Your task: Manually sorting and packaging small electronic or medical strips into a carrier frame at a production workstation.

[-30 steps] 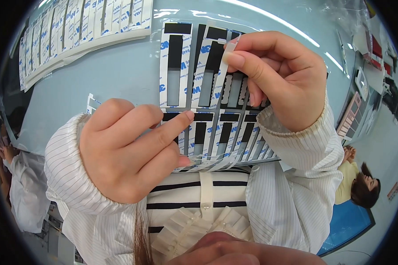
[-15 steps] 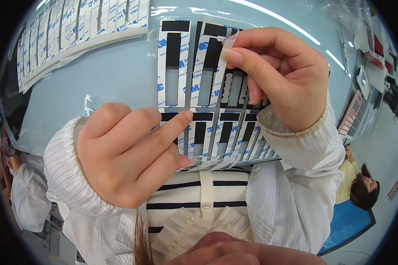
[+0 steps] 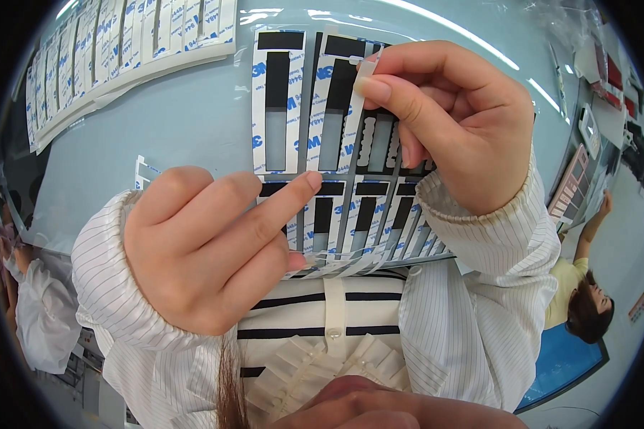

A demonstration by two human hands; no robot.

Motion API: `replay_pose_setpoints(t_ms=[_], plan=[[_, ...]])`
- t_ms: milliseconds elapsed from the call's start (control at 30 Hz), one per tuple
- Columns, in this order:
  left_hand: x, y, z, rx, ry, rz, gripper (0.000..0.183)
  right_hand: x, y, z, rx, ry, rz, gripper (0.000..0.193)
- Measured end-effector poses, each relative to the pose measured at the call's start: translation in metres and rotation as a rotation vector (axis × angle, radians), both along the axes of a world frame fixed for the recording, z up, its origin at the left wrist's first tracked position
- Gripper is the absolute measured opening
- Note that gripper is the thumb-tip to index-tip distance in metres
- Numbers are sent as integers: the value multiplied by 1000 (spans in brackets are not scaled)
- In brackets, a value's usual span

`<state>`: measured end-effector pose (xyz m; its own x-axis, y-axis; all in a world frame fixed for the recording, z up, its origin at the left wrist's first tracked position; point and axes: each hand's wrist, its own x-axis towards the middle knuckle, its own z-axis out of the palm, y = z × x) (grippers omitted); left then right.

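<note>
Black rectangular frames faced with white, blue-printed adhesive tape lie in rows before me. My right hand (image 3: 454,118) pinches the top corner of a white tape strip (image 3: 366,75) between thumb and index finger. That strip runs along the right side of the second taped frame (image 3: 316,118), which sits slightly tilted. Below it, my left hand (image 3: 207,247) has one finger stretched out, its tip at the frame's lower end. The other left fingers are bent, and the thumb tip shows near clear film strips (image 3: 336,266) at the near edge. Nothing shows in the left hand.
A white sheet with a row of taped strips (image 3: 132,61) lies at the far left of the pale table (image 3: 186,121). A small taped piece (image 3: 143,171) is beside my left wrist. Clear plastic and a pink case (image 3: 571,182) lie right. Another person (image 3: 587,304) is at the right.
My left fingertip has shifted slightly right along the lower end of the frame. The right pinch has moved barely left. The person at the right has stretched an arm out.
</note>
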<state>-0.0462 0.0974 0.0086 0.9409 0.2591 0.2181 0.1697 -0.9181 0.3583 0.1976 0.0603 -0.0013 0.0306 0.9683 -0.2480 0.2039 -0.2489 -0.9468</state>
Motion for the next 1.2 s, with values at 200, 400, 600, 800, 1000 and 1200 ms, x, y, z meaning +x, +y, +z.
replay_pose_setpoints(t_ms=[200,400,600,800,1000,1200], plan=[[2,-1,-4,10,23,-11,41,0,-1,0,7,-25,-4,14],[3,-1,-2,15,45,4,41,0,0,1,11,-56,0,14],[4,-1,-3,14,39,-18,41,2,-1,2,10,-80,13,14],[5,-4,-9,-6,33,-21,40,2,-3,2,18,-109,27,14],[4,-3,-9,13,47,-38,40,2,-4,-1,48,-105,30,14],[5,-4,-14,54,56,-38,40,4,-7,-2,108,-188,47,13]])
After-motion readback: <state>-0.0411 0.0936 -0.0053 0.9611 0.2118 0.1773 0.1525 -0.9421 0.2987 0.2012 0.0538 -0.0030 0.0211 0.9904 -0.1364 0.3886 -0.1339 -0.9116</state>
